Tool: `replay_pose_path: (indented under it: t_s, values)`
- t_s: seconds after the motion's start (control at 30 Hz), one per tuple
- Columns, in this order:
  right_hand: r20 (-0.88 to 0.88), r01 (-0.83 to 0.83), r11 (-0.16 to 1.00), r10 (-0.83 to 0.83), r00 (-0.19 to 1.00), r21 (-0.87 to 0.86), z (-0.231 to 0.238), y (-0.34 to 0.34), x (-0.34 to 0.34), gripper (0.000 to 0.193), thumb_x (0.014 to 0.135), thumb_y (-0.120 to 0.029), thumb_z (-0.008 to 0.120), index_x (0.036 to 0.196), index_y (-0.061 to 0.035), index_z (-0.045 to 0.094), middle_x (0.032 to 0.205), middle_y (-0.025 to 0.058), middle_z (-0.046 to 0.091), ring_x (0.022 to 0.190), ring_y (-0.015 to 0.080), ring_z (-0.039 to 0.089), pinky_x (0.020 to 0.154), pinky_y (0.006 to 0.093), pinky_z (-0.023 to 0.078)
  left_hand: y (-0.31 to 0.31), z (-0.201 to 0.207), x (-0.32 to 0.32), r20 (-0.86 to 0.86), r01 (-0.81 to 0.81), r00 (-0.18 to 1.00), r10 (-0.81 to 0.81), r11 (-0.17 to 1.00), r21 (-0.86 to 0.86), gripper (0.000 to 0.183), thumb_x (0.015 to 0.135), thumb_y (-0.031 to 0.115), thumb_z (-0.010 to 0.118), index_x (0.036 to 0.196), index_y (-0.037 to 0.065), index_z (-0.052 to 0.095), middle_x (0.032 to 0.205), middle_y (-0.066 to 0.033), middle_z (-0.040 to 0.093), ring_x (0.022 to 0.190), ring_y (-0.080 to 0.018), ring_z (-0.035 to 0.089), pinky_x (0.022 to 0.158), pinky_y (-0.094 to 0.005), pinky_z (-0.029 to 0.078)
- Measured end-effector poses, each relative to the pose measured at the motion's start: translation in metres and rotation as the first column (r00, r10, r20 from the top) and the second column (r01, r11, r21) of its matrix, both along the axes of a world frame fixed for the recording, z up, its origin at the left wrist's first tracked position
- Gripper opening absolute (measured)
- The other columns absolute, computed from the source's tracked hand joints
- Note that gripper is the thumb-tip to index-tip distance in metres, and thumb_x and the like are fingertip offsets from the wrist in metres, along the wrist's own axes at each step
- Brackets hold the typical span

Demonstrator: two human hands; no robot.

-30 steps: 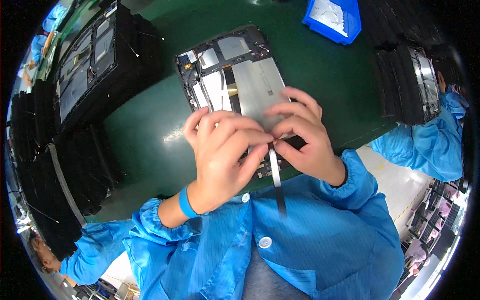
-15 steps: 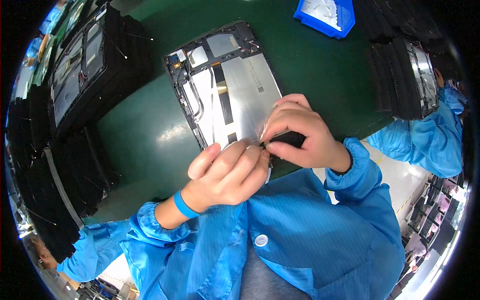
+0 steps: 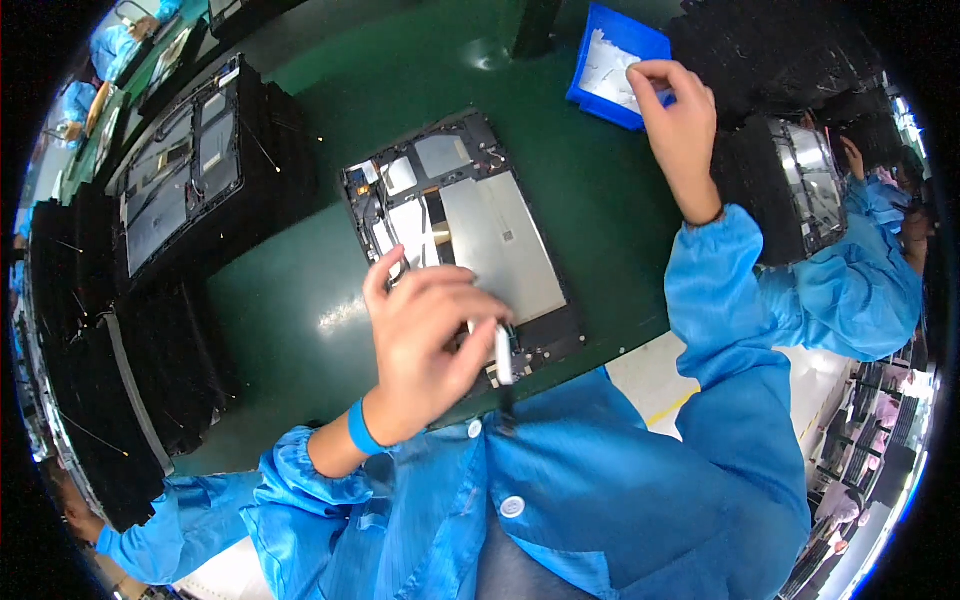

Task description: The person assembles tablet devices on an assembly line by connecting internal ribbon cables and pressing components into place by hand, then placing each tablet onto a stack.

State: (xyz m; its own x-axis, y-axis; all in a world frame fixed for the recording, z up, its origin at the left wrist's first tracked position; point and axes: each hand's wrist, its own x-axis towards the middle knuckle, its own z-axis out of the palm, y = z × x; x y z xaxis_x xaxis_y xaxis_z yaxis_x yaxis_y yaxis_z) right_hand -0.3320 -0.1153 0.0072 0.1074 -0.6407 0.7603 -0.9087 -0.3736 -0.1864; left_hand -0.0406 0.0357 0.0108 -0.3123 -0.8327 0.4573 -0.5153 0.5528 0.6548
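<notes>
An opened tablet chassis (image 3: 525, 250) lies on the green table in front of me, with a large silver battery and black frame. My left hand (image 3: 430, 330) is over its near end, thumb and forefinger closing around a slim white piece (image 3: 504, 355) with a dark end. That piece is blurred, so its kind does not show. My right hand (image 3: 680, 120) reaches over a blue bin (image 3: 622, 115) holding small white pieces (image 3: 606, 72). Its thumb and forefinger come together at those pieces; what is between the fingertips is too small to make out.
Several similar tablet chassis (image 3: 185, 170) are stacked with black foam at the left. Another stack (image 3: 808, 190) stands at the right, beside a person in a blue sleeve (image 3: 850, 300). Black foam pads (image 3: 80, 390) are piled near left. The table edge runs close to me.
My right hand has left the chassis's near end and moved far right to the blue bin. My left hand has lifted and turned slightly, uncovering more of the chassis. The view has shifted.
</notes>
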Motion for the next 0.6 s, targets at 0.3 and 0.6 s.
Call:
replay_pose_path:
  t_s: [0.3,0.6]
  values:
    - [0.008,-0.246,0.957,0.248,0.969,0.153,0.012,0.061,0.057,0.011,0.075,-0.016,0.068,0.085,-0.0116,0.066,0.087,0.0058,0.065,0.081,0.0242,0.061,0.075,0.0366,0.043,-0.022,-0.012,0.003,0.107,-0.121,0.988,0.114,0.99,0.066,0.013,0.071,0.018,0.075,0.07,0.01,0.065,0.07,-0.0008,0.06,0.076,-0.0197,0.055,0.1,-0.0416,0.031]
    - [0.111,-0.478,0.783,0.476,0.872,0.398,-0.016,0.18,0.093,0.019,0.068,-0.014,0.07,0.087,-0.0152,0.066,0.096,-0.003,0.063,0.085,0.0182,0.056,0.076,0.0351,0.04,-0.026,-0.016,0.0,0.146,-0.121,0.983,0.113,0.992,0.046,0.01,0.069,0.016,0.074,0.07,0.011,0.065,0.067,-0.0003,0.058,0.075,-0.0212,0.053,0.096,-0.0405,0.033]
